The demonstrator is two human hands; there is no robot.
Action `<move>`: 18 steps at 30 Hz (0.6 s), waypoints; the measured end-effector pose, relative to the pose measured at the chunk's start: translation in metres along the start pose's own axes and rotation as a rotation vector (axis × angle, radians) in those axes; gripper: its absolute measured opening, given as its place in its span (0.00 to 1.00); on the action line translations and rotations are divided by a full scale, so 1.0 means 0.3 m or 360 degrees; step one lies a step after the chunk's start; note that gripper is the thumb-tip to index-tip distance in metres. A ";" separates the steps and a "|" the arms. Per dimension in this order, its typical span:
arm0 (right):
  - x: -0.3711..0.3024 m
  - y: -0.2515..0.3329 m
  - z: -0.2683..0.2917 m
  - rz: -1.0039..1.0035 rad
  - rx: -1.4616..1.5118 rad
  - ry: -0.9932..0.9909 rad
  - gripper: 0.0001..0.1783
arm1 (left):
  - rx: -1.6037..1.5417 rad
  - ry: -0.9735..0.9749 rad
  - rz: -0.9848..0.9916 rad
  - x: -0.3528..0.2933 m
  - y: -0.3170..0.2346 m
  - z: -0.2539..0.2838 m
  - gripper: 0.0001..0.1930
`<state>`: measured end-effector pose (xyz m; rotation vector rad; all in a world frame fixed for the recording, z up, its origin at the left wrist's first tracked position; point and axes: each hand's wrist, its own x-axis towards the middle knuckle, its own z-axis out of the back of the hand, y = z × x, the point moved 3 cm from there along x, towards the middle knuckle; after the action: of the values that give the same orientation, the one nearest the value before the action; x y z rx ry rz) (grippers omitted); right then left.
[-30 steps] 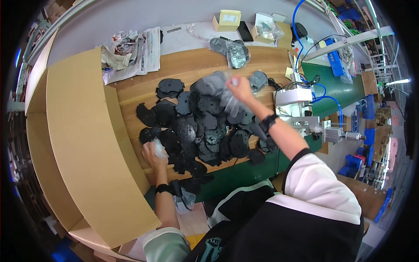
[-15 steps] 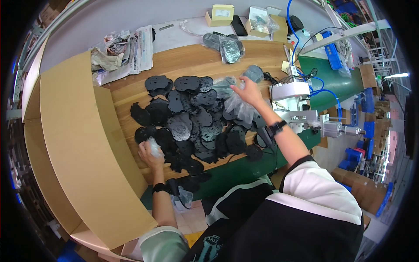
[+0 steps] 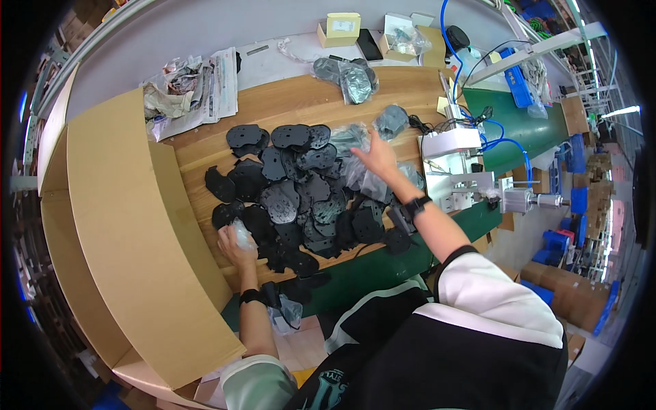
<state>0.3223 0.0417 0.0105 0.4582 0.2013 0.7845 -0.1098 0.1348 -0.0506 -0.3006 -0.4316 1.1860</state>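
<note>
The left hand (image 3: 236, 244) is clenched around a crumpled clear bag (image 3: 242, 234); the right hand (image 3: 374, 158), fingers spread open, rests on clear bags (image 3: 359, 174) atop black flat parts (image 3: 301, 198).

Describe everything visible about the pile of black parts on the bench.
The black parts are flat, rounded plates, seemingly plastic, with small holes. They lie overlapping in a loose heap on the wooden bench beside a cardboard box. Some sit in clear bags. The left hand rests at the heap's near-left edge; the right hand reaches over its far side.

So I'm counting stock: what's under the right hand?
Clear plastic bags lie under the right hand, on the black flat parts. Anything beneath the bags is hidden.
</note>
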 end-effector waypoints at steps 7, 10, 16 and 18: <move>-0.023 0.105 -0.046 0.0111 0.0032 0.0086 0.18 | 0.0068 -0.0015 0.0035 -0.007 0.020 -0.002 0.21; 0.027 0.029 -0.041 -0.0125 -0.0003 -0.0167 0.12 | 0.0047 -0.0026 0.0013 0.005 0.008 -0.004 0.21; -0.032 0.135 0.089 0.0206 0.0330 0.0060 0.11 | 0.0004 -0.0064 0.0013 -0.017 0.013 -0.001 0.20; -0.060 0.146 0.141 0.0297 0.0524 -0.0003 0.11 | 0.0018 -0.0082 0.0023 0.006 0.007 -0.007 0.20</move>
<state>0.2963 0.0422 0.0684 0.7971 0.2907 0.9380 -0.1100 0.1372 -0.0530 -0.2642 -0.4681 1.2118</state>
